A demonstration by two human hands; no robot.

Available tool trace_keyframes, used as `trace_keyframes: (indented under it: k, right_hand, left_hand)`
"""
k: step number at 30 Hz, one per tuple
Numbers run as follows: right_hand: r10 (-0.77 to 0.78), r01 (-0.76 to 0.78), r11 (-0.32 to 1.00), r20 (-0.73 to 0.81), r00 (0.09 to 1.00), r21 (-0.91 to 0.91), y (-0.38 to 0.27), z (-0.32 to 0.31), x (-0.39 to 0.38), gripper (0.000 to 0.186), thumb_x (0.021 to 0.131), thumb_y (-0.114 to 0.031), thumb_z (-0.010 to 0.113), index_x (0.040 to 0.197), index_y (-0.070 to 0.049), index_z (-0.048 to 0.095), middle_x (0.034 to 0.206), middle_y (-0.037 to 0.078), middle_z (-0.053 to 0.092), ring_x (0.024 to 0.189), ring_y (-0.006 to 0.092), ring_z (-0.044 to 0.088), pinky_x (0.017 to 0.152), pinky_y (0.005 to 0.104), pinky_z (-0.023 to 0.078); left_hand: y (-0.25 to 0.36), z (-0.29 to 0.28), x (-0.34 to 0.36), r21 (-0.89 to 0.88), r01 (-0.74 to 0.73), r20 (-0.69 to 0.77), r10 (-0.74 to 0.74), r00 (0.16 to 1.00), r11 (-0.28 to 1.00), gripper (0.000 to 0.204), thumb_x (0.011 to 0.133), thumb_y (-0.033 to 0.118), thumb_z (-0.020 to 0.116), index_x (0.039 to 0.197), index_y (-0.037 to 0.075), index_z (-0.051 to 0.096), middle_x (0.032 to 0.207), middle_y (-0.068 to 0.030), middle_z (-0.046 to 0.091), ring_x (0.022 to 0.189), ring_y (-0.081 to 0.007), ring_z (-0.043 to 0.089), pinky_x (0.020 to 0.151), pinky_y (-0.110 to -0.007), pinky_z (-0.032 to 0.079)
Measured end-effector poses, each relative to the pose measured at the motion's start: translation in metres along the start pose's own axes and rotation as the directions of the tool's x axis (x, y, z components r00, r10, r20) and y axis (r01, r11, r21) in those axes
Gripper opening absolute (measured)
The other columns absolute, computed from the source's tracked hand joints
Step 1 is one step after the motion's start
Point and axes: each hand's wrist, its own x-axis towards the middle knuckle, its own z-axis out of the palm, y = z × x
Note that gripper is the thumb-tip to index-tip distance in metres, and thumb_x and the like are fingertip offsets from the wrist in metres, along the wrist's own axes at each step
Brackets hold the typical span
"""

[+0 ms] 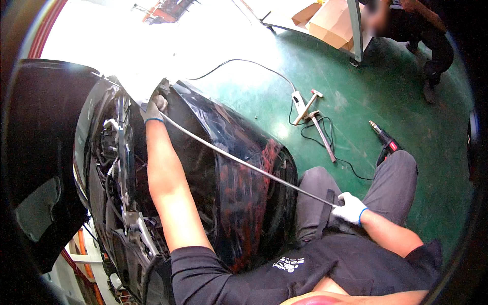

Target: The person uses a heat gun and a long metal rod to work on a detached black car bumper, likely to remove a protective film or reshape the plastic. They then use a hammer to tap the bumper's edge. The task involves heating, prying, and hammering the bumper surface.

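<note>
A long thin metal rod [239,162] runs diagonally over a dark car body panel [239,203] with reddish scuffs. My gloved left hand [155,107] is high beside the bright white area, fingers curled around the rod's upper end; glare hides what lies beyond it. My gloved right hand [348,208] grips the rod's lower end over my grey-trousered legs. Left of my arm are the exposed metal and black parts [117,162] of the open car. A black heat gun [387,140] lies by my right knee.
On the green floor are T-shaped tools [323,137], a white power strip [297,99] and black cords. A wheeled cart [357,35] with cardboard boxes [330,25] stands at the top. Another person [432,56] is beside it. A large black panel [40,127] fills the left.
</note>
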Motion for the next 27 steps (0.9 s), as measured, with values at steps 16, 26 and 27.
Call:
trace_keyframes:
  k: [16, 26, 27]
  right_hand:
    - [0.091, -0.064, 0.985, -0.165, 0.982, 0.163, -0.014, 0.049, 0.011, 0.085, 0.073, -0.035, 0.083, 0.14, 0.001, 0.045, 0.126, 0.03, 0.063, 0.119, 0.0409, 0.062, 0.102, 0.0435, 0.049]
    - [0.131, -0.11, 0.986, -0.176, 0.976, 0.127, -0.02, 0.054, 0.005, 0.085, 0.076, -0.037, 0.081, 0.143, -0.002, 0.043, 0.132, 0.029, 0.058, 0.124, 0.0419, 0.058, 0.105, 0.0454, 0.047]
    - [0.136, -0.115, 0.986, -0.177, 0.975, 0.125, -0.021, 0.054, 0.004, 0.085, 0.076, -0.037, 0.081, 0.143, -0.002, 0.043, 0.132, 0.028, 0.058, 0.124, 0.0418, 0.058, 0.105, 0.0454, 0.047]
  left_hand:
    - [0.005, 0.03, -0.024, -0.01, 0.026, -0.102, -0.027, 0.994, 1.0, 0.03, 0.095, 0.01, 0.067, 0.068, 0.011, 0.054, 0.05, 0.0043, 0.03, 0.035, -0.0109, 0.025, 0.035, -0.028, 0.019]
    - [-0.006, 0.01, -0.006, -0.021, 0.07, -0.027, -0.071, 0.997, 0.997, 0.022, 0.098, 0.023, 0.063, 0.084, 0.006, 0.059, 0.048, 0.0023, 0.028, 0.037, -0.0123, 0.022, 0.034, -0.029, 0.021]
    - [-0.005, 0.01, -0.006, -0.019, 0.092, -0.019, -0.092, 0.996, 0.996, 0.022, 0.098, 0.023, 0.063, 0.084, 0.006, 0.059, 0.048, 0.0023, 0.027, 0.036, -0.0124, 0.022, 0.034, -0.029, 0.022]
